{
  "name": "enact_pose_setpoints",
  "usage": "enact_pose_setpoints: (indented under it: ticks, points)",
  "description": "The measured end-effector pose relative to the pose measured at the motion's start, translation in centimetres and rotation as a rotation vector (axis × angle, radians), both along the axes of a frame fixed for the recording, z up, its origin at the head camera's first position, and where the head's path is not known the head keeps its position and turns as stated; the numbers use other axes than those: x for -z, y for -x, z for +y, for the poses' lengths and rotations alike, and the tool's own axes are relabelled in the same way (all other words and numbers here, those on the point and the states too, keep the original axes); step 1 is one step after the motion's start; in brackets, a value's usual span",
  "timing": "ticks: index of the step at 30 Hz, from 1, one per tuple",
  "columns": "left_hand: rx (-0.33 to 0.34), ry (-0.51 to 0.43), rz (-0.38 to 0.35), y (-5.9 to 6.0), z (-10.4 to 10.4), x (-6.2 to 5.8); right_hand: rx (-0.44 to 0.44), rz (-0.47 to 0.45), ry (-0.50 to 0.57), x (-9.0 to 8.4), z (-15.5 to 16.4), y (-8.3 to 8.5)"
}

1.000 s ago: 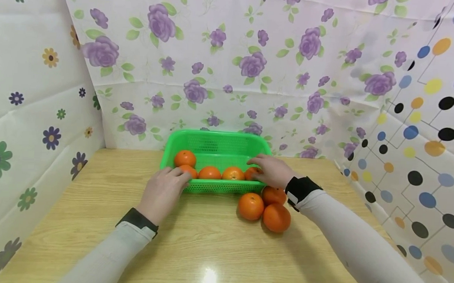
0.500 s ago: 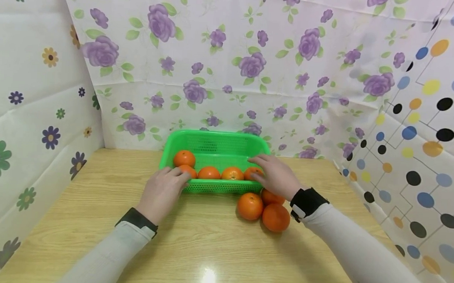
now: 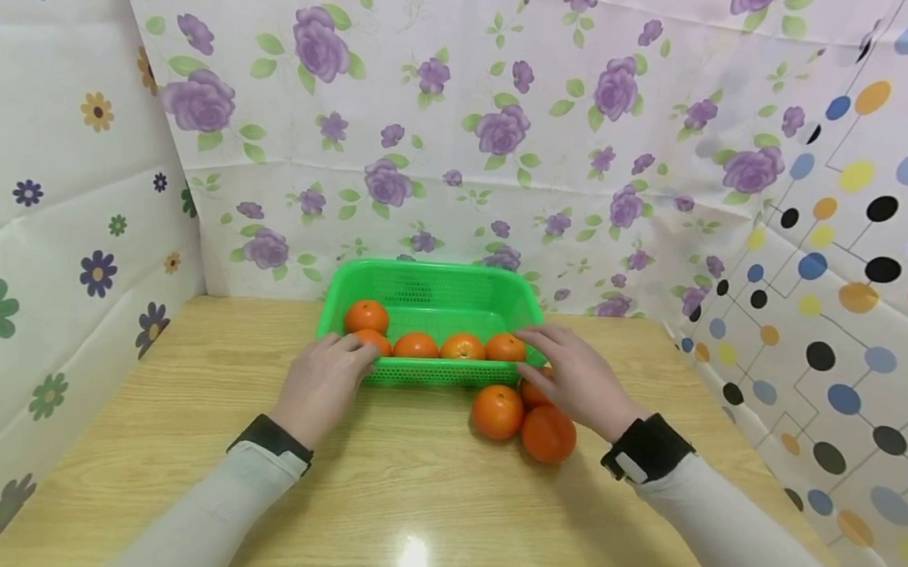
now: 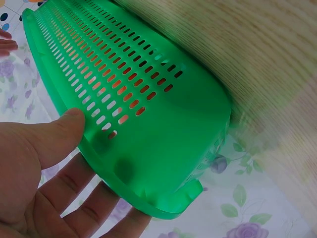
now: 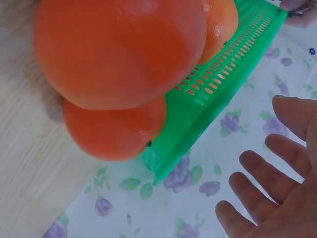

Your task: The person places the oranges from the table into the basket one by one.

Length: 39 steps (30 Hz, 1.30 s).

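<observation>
Tabletop — basket (image 3: 431,293) between hands

Light wood-grain tabletop (image 3: 417,491), purple-rose sheet (image 3: 459,125) behind, daisy-print sheet (image 3: 67,186) left, dotted sheet (image 3: 845,272) right

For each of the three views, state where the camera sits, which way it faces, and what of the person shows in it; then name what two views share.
Head: sits high, faces forward and down at the table, basket and oranges; both forearms, left hand and right hand show.
Left wrist: sits low by the left hand, faces the basket wall; thumb and fingers show on its corner.
Right wrist: sits low by the right hand, faces the loose oranges and basket; spread fingers show.
Shared: the basket appears in all three views.
</observation>
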<state>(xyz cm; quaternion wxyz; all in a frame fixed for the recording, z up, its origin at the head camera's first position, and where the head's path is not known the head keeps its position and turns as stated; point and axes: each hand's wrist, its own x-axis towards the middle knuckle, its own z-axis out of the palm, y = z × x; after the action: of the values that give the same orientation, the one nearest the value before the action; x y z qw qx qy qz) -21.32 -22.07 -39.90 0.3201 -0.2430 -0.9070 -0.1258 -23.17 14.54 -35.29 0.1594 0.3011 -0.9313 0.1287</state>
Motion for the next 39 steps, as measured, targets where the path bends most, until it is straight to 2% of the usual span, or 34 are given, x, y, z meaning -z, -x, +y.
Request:
enact_pose_setpoints:
  ticks: [11,21,31,39]
  points:
    - [0.002,0.006,0.003,0.1,-0.1,0.0,0.021,-0.024,0.017,0.9,1.4,-2.6]
    - [0.004,0.004,-0.003,0.1,0.0,-0.1,0.004,0.031,0.031,1.9,2.3,-4.6]
    - [-0.006,0.006,-0.004,0.1,-0.2,0.1,-0.004,0.008,0.057,2.4,1.5,-6.2]
    - [-0.005,0.005,0.005,0.2,-0.2,0.2,-0.028,-0.004,0.054,3.5,1.0,-6.9]
